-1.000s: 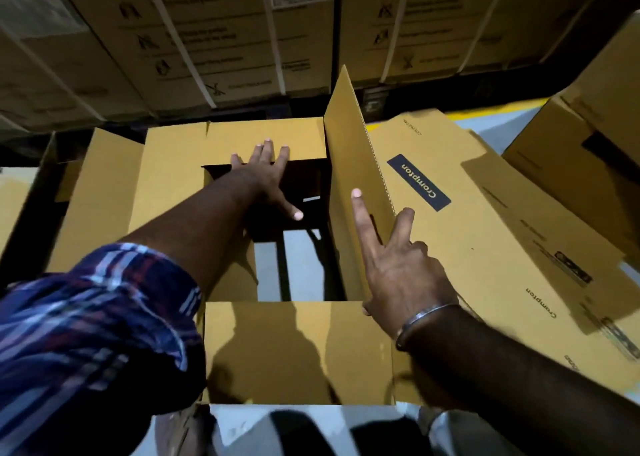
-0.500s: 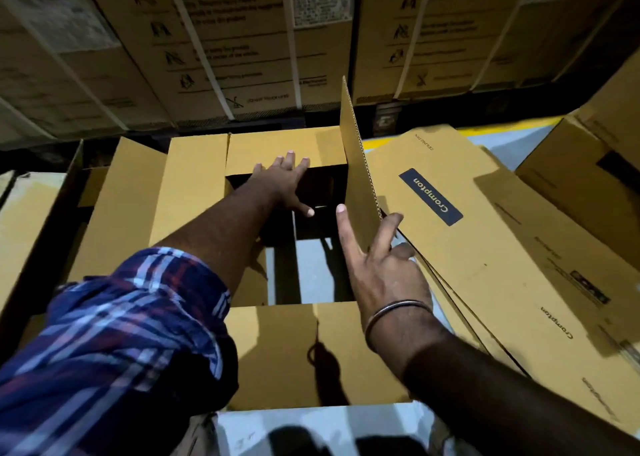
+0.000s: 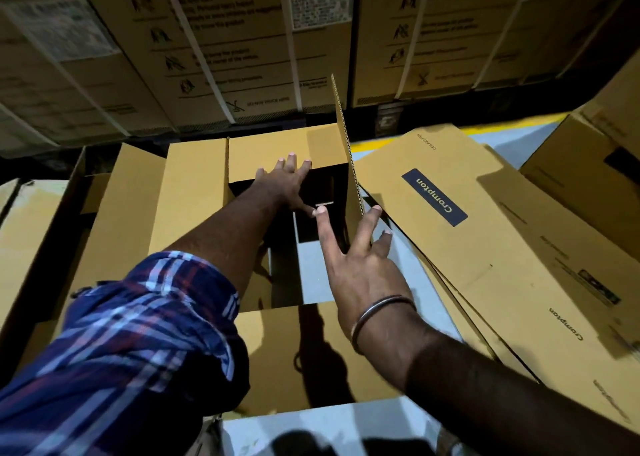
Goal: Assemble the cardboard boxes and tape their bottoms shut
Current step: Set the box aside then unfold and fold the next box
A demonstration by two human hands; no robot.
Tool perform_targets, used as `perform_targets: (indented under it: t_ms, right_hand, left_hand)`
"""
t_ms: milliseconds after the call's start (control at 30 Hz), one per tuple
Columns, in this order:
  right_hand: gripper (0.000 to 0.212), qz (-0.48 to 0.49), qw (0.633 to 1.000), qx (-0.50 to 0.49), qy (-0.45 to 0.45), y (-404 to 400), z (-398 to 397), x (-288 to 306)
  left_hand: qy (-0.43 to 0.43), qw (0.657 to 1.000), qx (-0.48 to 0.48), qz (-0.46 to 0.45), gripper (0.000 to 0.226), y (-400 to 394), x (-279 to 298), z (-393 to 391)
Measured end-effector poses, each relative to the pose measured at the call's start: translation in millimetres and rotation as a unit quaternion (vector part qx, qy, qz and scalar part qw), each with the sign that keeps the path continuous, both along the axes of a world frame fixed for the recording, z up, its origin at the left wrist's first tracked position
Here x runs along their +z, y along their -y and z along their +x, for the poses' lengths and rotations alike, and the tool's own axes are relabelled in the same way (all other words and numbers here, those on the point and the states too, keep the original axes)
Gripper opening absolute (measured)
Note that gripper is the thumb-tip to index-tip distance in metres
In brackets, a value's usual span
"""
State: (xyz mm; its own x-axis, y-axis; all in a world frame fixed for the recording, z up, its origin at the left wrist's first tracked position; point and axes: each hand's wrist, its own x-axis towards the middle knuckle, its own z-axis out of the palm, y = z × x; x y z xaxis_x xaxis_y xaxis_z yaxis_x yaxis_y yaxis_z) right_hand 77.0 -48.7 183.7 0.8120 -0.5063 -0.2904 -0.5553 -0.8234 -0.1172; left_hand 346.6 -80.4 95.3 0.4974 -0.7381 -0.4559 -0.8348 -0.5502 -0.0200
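An open brown cardboard box [image 3: 194, 192] stands in front of me, its bottom open to the grey floor. My left hand [image 3: 287, 181] reaches across it with straight fingers lying on the far flap [image 3: 277, 150]. My right hand [image 3: 360, 258] is spread, and the upright right flap [image 3: 346, 150] stands edge-on between its index and middle fingers. The near flap [image 3: 311, 351] lies flat under my right wrist.
Flattened Crompton boxes [image 3: 485, 247] lean in a stack on the right. Another box [image 3: 588, 178] sits at the far right. A wall of strapped cartons [image 3: 225, 57] fills the back. More cardboard lies at the left [image 3: 31, 230].
The right flap has swung from leaning left to standing upright, edge-on to me. My right hand has moved up along it. My left hand stays on the far flap.
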Motion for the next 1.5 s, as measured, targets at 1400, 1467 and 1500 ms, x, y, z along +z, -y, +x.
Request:
perform_targets:
  t_ms: [1400,1467,1500]
  right_hand:
    - [0.146,0.135,0.988,-0.065,0.046,28.4,11.8,-95.2]
    - [0.146,0.127,0.989,-0.063,0.043,27.3,12.2,-94.8]
    - [0.146,0.122,0.990,-0.062,0.039,26.6,12.4,-95.6]
  left_hand:
    - [-0.279,0.758,0.526,-0.266,0.051,-321.9,43.2,-18.1]
    - [-0.288,0.749,0.512,-0.305,0.043,-317.5,52.0,-28.4]
    - [-0.281,0.747,0.502,-0.332,0.040,-311.9,58.6,-32.7]
